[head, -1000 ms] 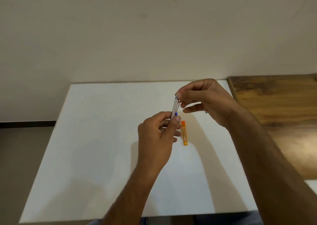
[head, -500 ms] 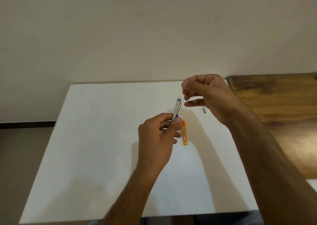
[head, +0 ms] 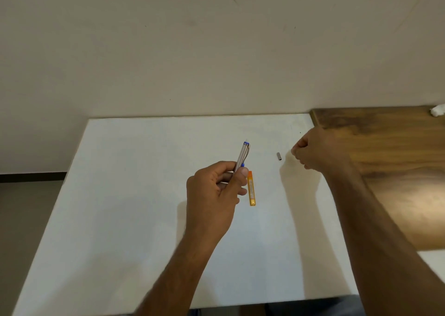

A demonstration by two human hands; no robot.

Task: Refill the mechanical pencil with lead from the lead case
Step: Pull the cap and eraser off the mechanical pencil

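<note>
My left hand grips the lower part of a silver mechanical pencil. The pencil has blue trim and points up and away, and its top end is bare with a pale tip. The orange lead case lies flat on the white table, just right of my left thumb. A small grey cap lies on the table further right. My right hand is low over the table beside that cap, with its fingers curled shut. Nothing shows between the fingertips.
A dark wooden surface adjoins the white table on the right, with a small white crumpled object at its far corner. A plain wall stands behind the table. The floor drops away to the left.
My right hand left the top of the pencil and swung right and down to the table near the grey cap. The left hand kept the pencil almost still.
</note>
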